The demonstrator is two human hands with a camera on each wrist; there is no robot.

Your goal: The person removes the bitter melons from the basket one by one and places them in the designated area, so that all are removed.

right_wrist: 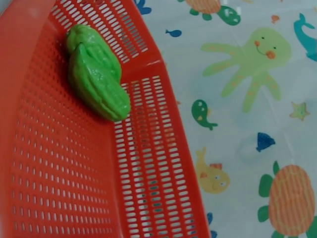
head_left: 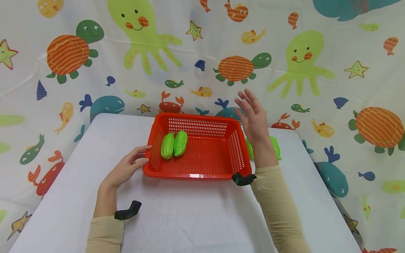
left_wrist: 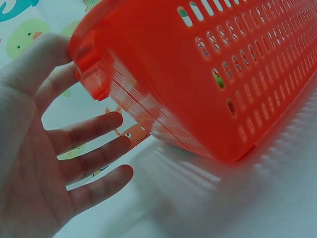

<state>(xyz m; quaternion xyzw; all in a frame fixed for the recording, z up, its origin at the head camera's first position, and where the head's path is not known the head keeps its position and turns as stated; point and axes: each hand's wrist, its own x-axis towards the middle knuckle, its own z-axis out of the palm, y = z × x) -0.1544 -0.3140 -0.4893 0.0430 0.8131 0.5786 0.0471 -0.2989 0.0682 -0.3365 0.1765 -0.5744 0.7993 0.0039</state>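
Basket being touched at nine o'clock, right hand being held aloft at two

The red slotted basket is being supported by a white surface. Its rim is being touched at nine o'clock by the left hand. In the left wrist view, the thumb and index finger are being set against the end of the rim, while the other three fingers are being held spread, loose and free of any object.

At two o'clock, the right hand is being held raised near the basket's right rim. Its fingers are being held extended and slightly apart, and nothing is being gripped by them.

Two ridged green pieces are being held inside the basket, side by side, toward nine o'clock. Outside the basket, at three o'clock, further green shapes are being partly covered by the right wrist; how many cannot be told.

Both forearms are being covered by beige sleeves, and a black fitting is being worn at each wrist. At twelve o'clock, the background is being filled by a cloth printed with octopuses, turtles and crabs.
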